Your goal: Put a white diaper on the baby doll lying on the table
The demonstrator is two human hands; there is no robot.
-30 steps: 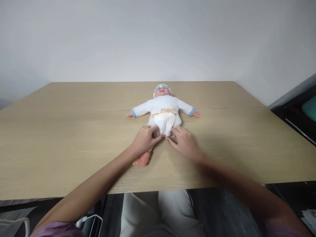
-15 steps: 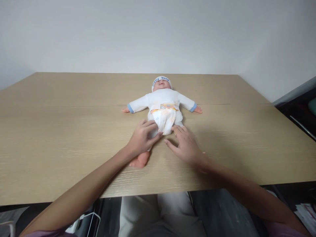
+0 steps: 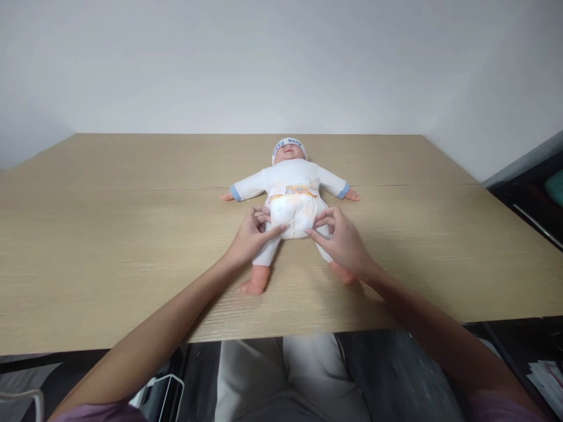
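Note:
A baby doll (image 3: 291, 173) in a white outfit with blue cuffs and a lettered white hat lies on its back on the table, arms spread and feet toward me. Around its hips is a white diaper (image 3: 294, 212) with an orange patterned waistband. My left hand (image 3: 257, 231) pinches the diaper's edge at the leg on the left, thumb on the front. On the other side, my right hand (image 3: 336, 234) has its thumb and fingers closed on the opposite leg edge. Part of the doll's leg on the right is hidden behind that hand.
The wooden table (image 3: 132, 234) has a seam running across it and its front edge close to my lap. A pale wall (image 3: 246, 64) stands behind it. Dark shelving (image 3: 528, 193) is at the right, and papers (image 3: 548, 381) lie low at the lower right.
The diaper front has spread wider between my hands, where it was bunched and narrow. Both hands have moved slightly outward, and the doll's foot on the right now shows.

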